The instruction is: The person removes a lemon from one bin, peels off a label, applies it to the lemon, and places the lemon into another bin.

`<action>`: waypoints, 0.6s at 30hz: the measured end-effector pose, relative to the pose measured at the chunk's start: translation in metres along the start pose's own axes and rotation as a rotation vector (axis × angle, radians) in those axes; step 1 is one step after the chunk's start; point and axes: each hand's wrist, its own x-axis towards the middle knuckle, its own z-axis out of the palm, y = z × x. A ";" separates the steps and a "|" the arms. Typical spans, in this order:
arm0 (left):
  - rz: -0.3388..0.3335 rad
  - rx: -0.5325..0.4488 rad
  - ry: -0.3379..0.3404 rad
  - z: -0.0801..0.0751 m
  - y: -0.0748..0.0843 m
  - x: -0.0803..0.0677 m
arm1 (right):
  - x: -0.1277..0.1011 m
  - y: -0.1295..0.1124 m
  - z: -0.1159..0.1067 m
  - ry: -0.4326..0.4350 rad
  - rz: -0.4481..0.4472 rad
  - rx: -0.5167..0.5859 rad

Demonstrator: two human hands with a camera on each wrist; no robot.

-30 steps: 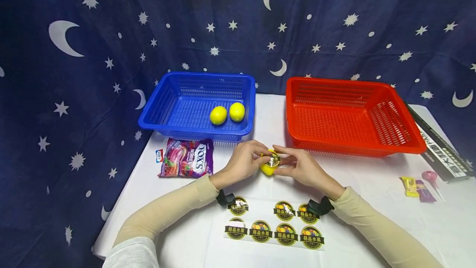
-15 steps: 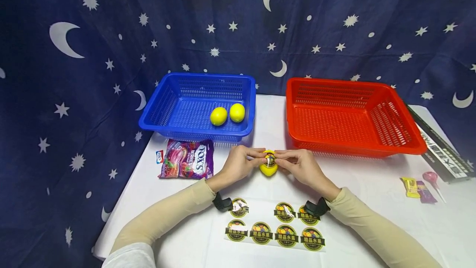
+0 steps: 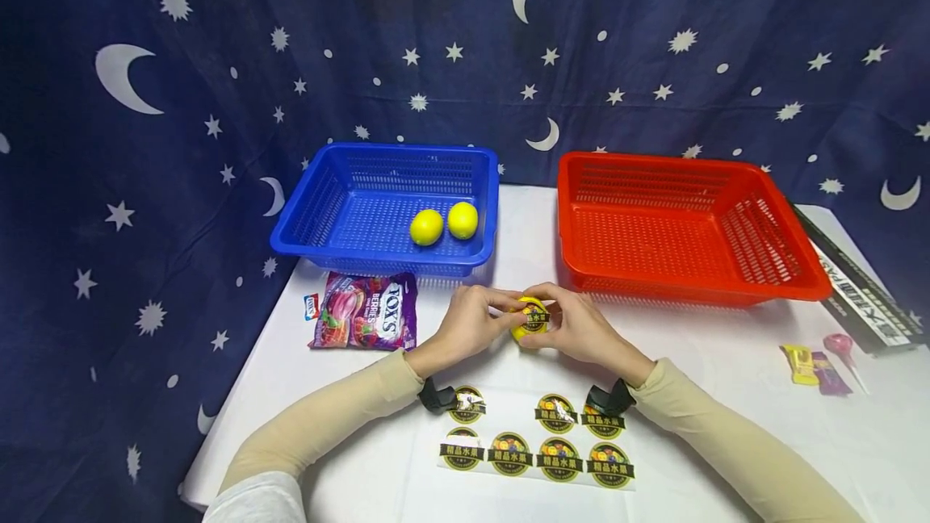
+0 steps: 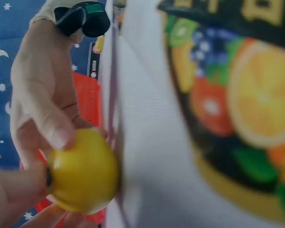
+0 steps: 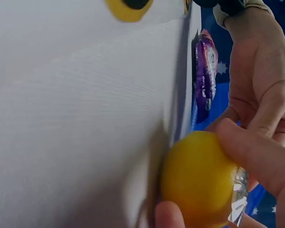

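A yellow lemon sits between both hands on the white table, with a round black-and-gold fruit sticker on its upper side. My left hand holds the lemon's left side, its thumb at the sticker's edge. Around the right side curl the fingers and thumb of my right hand. The right wrist view shows the lemon close up, a shiny sticker edge standing on its side. In the left wrist view the lemon hides most of the sticker.
A sticker sheet lies in front of the hands. Behind stand a blue basket with two lemons and a red basket. A candy bag lies left; wrapped candies, a lollipop and a printed box lie right.
The right hand's thumb has moved from the sticker to the lemon's lower right, its fingers spreading around that side. The lemon has turned slightly, bringing the sticker rightward. The left hand stays nearly in place.
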 end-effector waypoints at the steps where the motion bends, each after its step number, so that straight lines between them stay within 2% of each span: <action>1: 0.014 -0.003 0.010 -0.001 0.002 0.000 | -0.002 -0.002 -0.003 -0.010 -0.001 -0.020; 5: 0.042 -0.064 0.034 -0.001 0.013 0.006 | -0.022 -0.017 -0.037 -0.092 0.019 -0.016; 8: 0.072 -0.076 0.028 0.003 0.023 0.017 | -0.033 -0.032 -0.086 -0.119 0.023 0.010; 10: 0.105 -0.009 0.017 0.008 0.030 0.028 | -0.030 -0.036 -0.123 -0.084 0.033 -0.003; 12: 0.144 0.100 0.023 0.012 0.036 0.040 | -0.015 -0.034 -0.158 -0.041 0.076 -0.057; 14: 0.160 0.221 0.033 0.017 0.043 0.052 | 0.009 -0.025 -0.184 -0.014 0.123 -0.109; 16: 0.150 0.335 0.037 0.022 0.049 0.061 | 0.038 -0.008 -0.199 -0.020 0.159 -0.144; 18: 0.116 0.396 0.030 0.027 0.053 0.066 | 0.066 0.012 -0.202 -0.053 0.177 -0.186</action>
